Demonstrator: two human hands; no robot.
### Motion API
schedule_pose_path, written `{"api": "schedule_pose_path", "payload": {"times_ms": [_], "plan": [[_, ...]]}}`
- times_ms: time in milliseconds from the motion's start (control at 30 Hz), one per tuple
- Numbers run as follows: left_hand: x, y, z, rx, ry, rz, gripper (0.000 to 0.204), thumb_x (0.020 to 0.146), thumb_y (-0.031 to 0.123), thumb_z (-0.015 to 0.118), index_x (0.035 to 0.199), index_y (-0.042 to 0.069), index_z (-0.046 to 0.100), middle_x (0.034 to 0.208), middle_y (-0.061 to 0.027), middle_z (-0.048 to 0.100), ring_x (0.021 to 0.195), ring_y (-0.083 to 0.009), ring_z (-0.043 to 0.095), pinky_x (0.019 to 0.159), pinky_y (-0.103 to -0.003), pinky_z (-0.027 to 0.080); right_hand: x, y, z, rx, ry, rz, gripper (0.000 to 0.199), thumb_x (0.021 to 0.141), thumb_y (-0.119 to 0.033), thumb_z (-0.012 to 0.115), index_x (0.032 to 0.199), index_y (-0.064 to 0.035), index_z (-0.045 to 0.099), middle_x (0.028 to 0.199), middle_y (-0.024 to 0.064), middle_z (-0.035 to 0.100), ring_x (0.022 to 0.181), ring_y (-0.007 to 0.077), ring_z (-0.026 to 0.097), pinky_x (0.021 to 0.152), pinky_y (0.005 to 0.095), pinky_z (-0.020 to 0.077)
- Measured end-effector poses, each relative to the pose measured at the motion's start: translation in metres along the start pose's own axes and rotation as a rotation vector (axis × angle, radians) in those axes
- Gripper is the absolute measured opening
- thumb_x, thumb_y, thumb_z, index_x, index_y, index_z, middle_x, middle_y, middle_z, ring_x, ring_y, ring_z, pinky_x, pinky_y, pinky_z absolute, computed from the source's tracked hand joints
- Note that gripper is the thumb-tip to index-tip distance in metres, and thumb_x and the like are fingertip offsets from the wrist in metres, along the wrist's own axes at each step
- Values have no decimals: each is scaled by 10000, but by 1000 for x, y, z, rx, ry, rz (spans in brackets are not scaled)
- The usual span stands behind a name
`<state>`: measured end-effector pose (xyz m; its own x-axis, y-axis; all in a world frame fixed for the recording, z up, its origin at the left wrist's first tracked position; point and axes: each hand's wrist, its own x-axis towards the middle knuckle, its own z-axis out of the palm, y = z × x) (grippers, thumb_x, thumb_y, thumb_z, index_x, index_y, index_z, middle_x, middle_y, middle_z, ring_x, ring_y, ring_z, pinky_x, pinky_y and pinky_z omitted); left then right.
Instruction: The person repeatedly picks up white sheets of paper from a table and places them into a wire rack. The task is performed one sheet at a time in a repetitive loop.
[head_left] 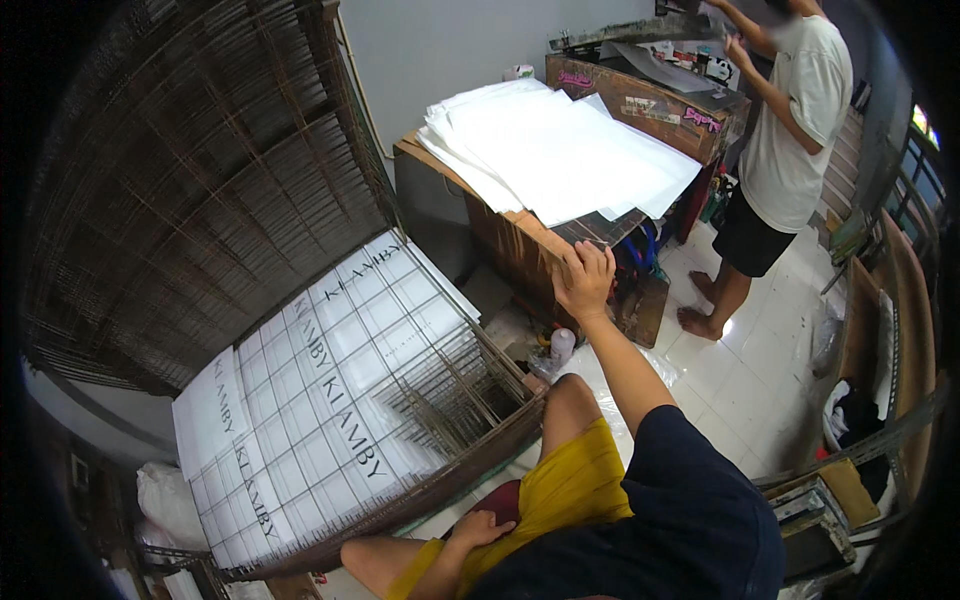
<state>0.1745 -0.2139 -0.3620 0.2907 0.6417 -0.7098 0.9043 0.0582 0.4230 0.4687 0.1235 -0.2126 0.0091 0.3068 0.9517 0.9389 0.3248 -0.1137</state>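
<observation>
Right grip: The right hand (587, 278) is reaching out and resting its bent fingers over the near corner of the bench (536, 232), perhaps for support; whether it is clasping anything I cannot tell.
Left grip: The left hand (482, 528) is lying loosely on the lap, apparently idling; no object is showing in it, and how far the fingers are curling I cannot tell.
White sheets: The loose pile (560, 145) is covering most of the benchtop, just beyond the right hand, probably for easy reach.
Lettered sheets: These (330, 370) are lying flat on the wire rack (462, 478), wires crossing over them, seemingly to keep layers apart.
Raised frames: The wire frames (220, 180) are tilting up behind, likely leaving the sheets accessible.
Co-worker: Another person (800, 110) is standing at the wooden box (640, 110), hands raised.
</observation>
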Motion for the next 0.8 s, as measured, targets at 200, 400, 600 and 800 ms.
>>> {"api": "schedule_pose_path", "payload": {"times_ms": [200, 400, 600, 800], "plan": [[13, -3, 10, -163, 123, 37, 561, 805, 577, 568, 613, 51, 583, 604, -133, 588, 630, -271, 598, 601, -398, 458, -3, 10, 4, -10, 25, -51, 347, 712, -213, 677, 1027, -113, 570, 1059, 101, 560, 1069, 282, 519, 986, 503, 298], [13, -13, 15, -365, 135, 35, 541, 828, 496, 611, 547, 44, 510, 485, -71, 495, 499, -185, 529, 532, -336, 427, -6, 9, 6, 1, 21, -49, 395, 709, -238, 693, 1058, -113, 556, 1067, 102, 552, 1066, 284, 513, 985, 511, 293], [11, -10, 9, -445, 122, 59, 534, 835, 475, 628, 531, 63, 475, 493, -57, 508, 475, -148, 520, 490, -316, 416, 2, 2, -7, 62, -29, -6, 452, 722, -332, 696, 1081, -95, 555, 1102, 109, 546, 1094, 290, 494, 994, 520, 283], [7, -8, 9, -431, 125, 5, 532, 841, 469, 621, 534, 56, 484, 507, -73, 549, 478, -165, 550, 498, -321, 431, 26, 8, -40, 339, -156, 97, 408, 744, -326, 668, 1052, -71, 585, 1055, 85, 606, 1041, 269, 535, 979, 443, 307]]}}
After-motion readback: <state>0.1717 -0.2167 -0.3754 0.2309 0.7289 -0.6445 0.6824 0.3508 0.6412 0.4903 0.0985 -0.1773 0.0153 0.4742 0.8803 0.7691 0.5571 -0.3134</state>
